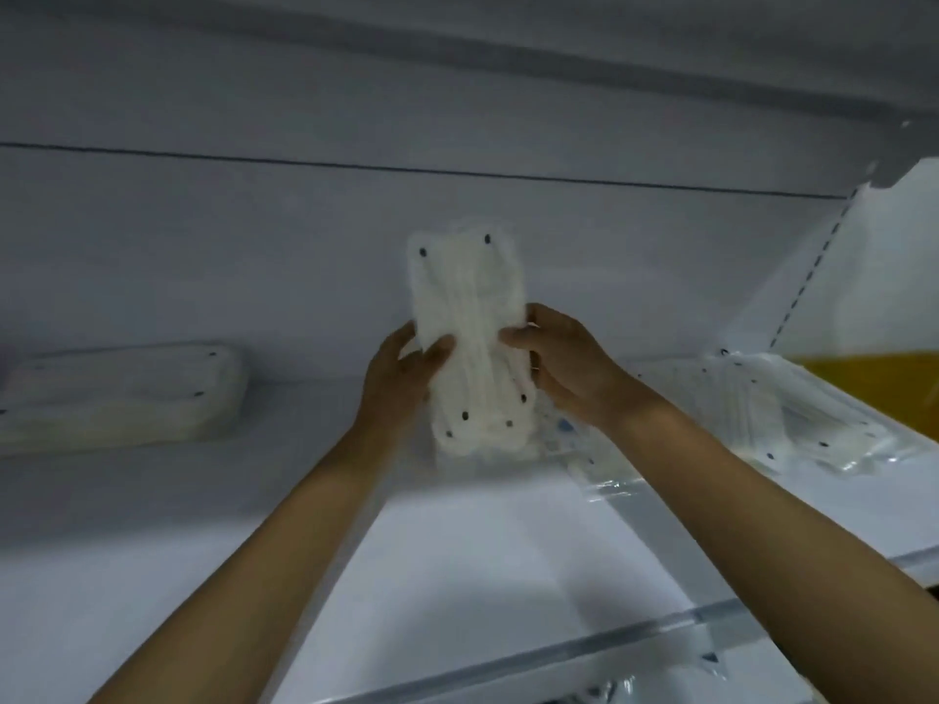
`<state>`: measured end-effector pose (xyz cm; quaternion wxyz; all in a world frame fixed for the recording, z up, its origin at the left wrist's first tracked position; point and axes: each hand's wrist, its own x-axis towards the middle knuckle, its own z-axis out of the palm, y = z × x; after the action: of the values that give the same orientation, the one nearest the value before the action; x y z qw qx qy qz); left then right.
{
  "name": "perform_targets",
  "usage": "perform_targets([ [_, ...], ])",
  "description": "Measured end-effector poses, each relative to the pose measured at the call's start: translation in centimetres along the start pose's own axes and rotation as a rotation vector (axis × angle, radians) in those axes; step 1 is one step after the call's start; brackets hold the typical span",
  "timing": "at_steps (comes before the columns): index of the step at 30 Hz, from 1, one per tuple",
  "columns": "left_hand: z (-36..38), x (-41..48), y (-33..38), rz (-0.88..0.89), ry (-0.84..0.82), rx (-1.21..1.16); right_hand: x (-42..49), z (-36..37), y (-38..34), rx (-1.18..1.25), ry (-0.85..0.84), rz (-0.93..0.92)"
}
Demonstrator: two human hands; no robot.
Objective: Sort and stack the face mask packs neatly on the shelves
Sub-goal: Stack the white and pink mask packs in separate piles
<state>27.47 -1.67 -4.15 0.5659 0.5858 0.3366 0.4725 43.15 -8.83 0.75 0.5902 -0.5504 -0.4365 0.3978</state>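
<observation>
Both hands hold one white face mask pack (465, 297) upright above the white shelf (482, 541), its long side running up and down. My left hand (406, 370) grips its left edge with the thumb across the front. My right hand (564, 355) grips the right edge, thumb also on the front. A stack of white mask packs (127, 393) lies flat at the left of the shelf. More packs in clear wrapping (782, 403) lie at the right. Another wrapped pack (569, 434) shows partly behind the held one.
The shelf's back wall (254, 256) is close behind the held pack, and the shelf above (457, 43) hangs overhead. A slotted upright (808, 266) and a yellow panel (884, 378) stand at the right. A clear front rail (584, 647) edges the shelf.
</observation>
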Motion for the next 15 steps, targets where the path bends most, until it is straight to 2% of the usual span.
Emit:
perform_targets([
  [2,-0.1,-0.9,2.4,0.133,-0.053,0.044,-0.9,0.3,-1.4,0.122,-0.017,-0.113],
  [4,-0.6,-1.9,3.3,0.203,-0.079,0.107,-2.0,0.6,-2.0,0.121,-0.007,-0.161],
  [6,-1.1,-3.2,3.0,0.155,-0.111,0.138,-3.0,0.9,-0.8,0.028,0.03,-0.111],
  [9,-0.5,-5.4,1.3,-0.024,-0.148,0.131,-5.2,2.4,2.0,-0.045,0.024,0.011],
  [12,0.4,-6.6,1.5,-0.023,0.057,0.185,-6.2,3.5,2.6,-0.085,0.04,-0.068],
  [15,-0.2,-7.1,2.4,-0.041,0.201,0.08,-6.3,3.9,1.9,-0.204,0.007,-0.17],
])
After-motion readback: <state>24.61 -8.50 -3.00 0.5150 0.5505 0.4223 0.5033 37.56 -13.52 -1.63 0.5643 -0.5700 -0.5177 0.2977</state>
